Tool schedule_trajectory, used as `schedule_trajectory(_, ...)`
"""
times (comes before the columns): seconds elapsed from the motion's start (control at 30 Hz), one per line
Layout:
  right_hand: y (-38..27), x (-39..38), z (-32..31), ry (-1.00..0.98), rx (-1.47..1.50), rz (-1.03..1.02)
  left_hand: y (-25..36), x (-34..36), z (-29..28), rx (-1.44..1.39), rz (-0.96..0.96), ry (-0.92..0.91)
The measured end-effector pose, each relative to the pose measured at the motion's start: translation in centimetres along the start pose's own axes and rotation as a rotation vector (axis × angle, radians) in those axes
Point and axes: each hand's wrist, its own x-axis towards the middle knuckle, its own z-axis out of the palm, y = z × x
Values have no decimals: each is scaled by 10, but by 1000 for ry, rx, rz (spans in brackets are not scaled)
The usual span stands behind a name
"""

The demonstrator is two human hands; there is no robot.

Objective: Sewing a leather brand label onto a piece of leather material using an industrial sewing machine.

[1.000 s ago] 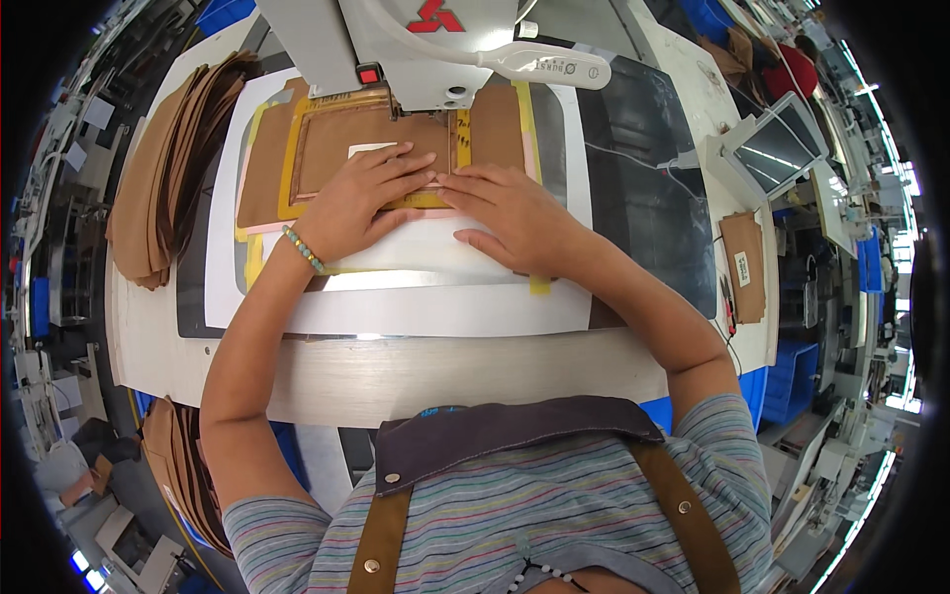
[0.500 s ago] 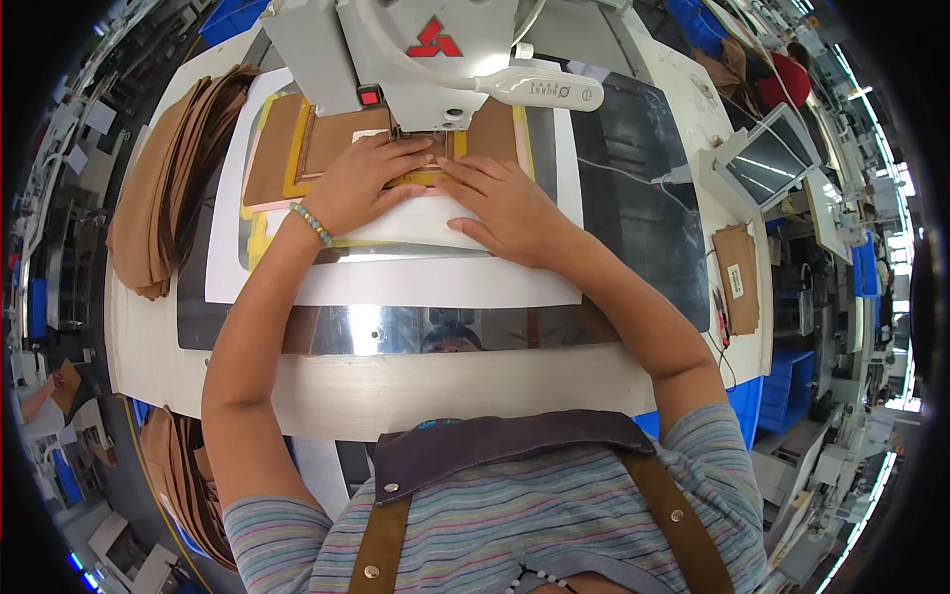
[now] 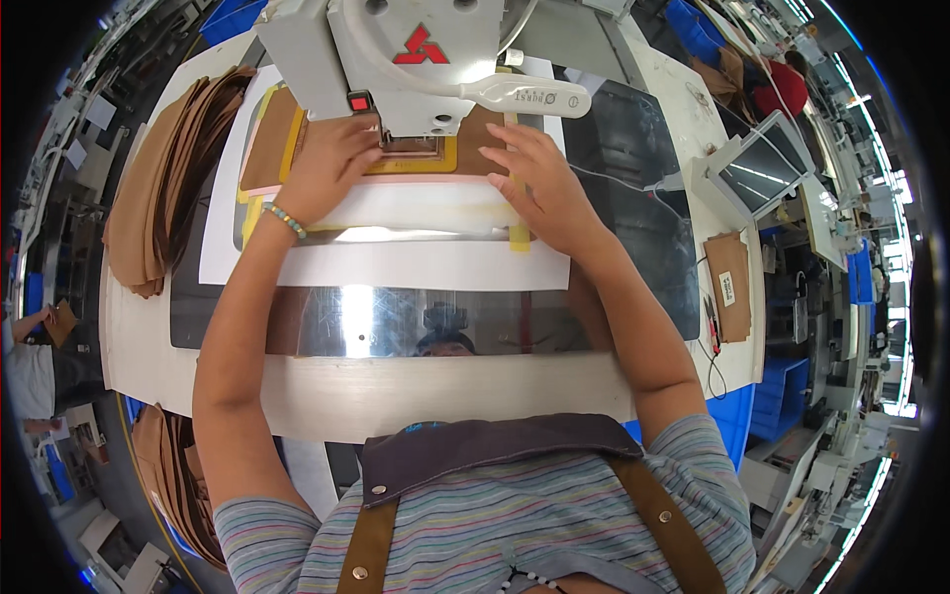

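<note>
The pale table (image 3: 450, 386) spreads across in front of me, and on it lies a broad dark plate (image 3: 661, 259), its near strip shiny enough to mirror shapes. The white sewing machine (image 3: 475, 40) stands over the far side, with a red emblem on its front. Under it, a white sheet (image 3: 416, 265) covers the middle of the plate. To my left, a long stack of brown pieces (image 3: 173, 188) fans along the table.

The brown panel (image 3: 265, 158) lies on the sheet beneath the machine head, with yellow tape at its borders; a yellow frame (image 3: 435, 166) sits on top of it, partly hidden by the machine and my hand.

My left hand (image 3: 332, 163) is palm down over the frame's left part, fingers stretched toward the needle area, thumb apart, gripping nothing I can see; whether it presses down, I cannot tell. My right hand (image 3: 544, 183) is loosely spread over the panel's right edge, grasping nothing. A beaded bracelet (image 3: 285, 220) circles my left wrist.
</note>
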Motion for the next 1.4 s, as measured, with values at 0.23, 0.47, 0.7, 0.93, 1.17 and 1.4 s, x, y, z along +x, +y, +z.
schedule_trajectory(0.23,-35,-28,-11,-292,-114,-107,-95,-47,-35,341,-344,179)
schedule_trajectory(0.47,-14,-64,-44,-276,-214,-32,-113,-64,-37,335,-327,122)
schedule_trajectory(0.7,5,-67,-81,-66,-204,89,-117,-54,-39,123,-300,229)
schedule_trajectory(0.93,-18,-27,-33,-78,-103,-77,-124,-42,-20,89,-326,241)
schedule_trajectory(1.17,-26,-22,-2,-156,-196,-2,-91,-7,32,-68,-90,246)
schedule_trajectory(1.4,-13,-17,-26,-332,-15,230,-3,24,67,-81,-356,498)
